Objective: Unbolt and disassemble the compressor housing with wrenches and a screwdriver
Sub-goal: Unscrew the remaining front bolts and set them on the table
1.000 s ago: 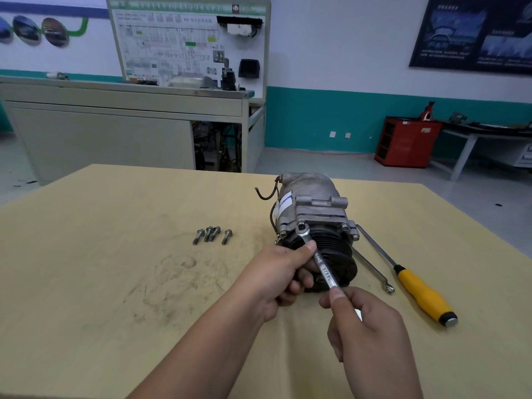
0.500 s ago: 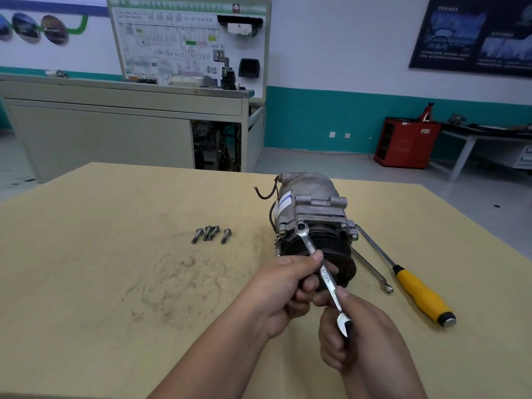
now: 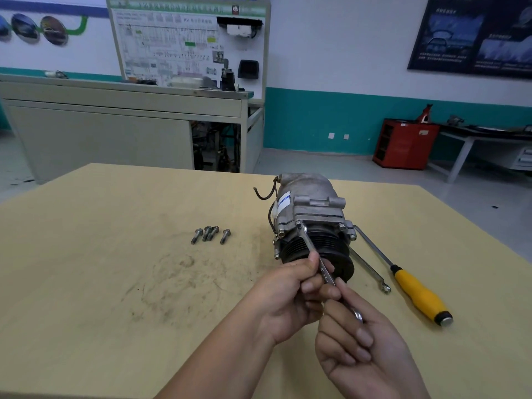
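Observation:
A grey metal compressor (image 3: 309, 208) with a black pulley facing me lies on the yellow table (image 3: 115, 283). A steel wrench (image 3: 308, 243) has its head on a bolt at the housing's front flange, and its handle slants down toward me. My left hand (image 3: 288, 300) grips the middle of the handle. My right hand (image 3: 362, 349), palm turned up, pinches the wrench's lower end. Several loose bolts (image 3: 210, 234) lie to the compressor's left.
A second wrench (image 3: 371, 272) and a yellow-handled screwdriver (image 3: 417, 295) lie on the table to the right of the compressor. Beyond the table stand a grey workbench with a wiring board (image 3: 187, 41) and a red cabinet (image 3: 403, 144).
The wrench handle has swung from lower right toward me, and the head stays on the bolt. My right hand slid down to the handle's end and turned palm up.

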